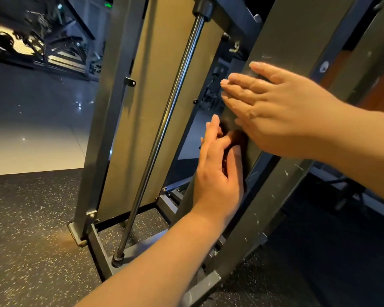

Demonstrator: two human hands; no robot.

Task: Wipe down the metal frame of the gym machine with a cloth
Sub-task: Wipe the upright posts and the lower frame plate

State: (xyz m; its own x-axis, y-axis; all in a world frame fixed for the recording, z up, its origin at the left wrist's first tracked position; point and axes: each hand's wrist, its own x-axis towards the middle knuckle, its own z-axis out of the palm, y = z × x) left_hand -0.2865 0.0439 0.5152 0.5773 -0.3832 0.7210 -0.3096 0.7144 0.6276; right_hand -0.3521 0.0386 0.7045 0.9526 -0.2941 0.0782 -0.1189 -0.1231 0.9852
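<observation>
**Both hands on the frame post, cloth not confirmed**

Left forearm (146, 262) enters bottom centre, closest to the lens. Left hand (217, 173) sits on the left edge of the slanted dark frame post (282, 36): index finger straight, other fingers curled inward, thumb lying along the post face. A dark patch (238, 138) sits between those fingers and the thumb. Can't tell whether it's cloth or shadow, so can't tell if that hand grips anything.

Right hand (275, 111) is just above it, flat on the post face, fingers straight and close together, palm down.

Left of the post: chrome rod (169, 120), tilted the same way, running down into the base frame (102, 247). Beige panel (160, 85) behind the rod. The machine stands on speckled rubber floor (31, 218), with glossy tile (31, 118) beyond.
</observation>
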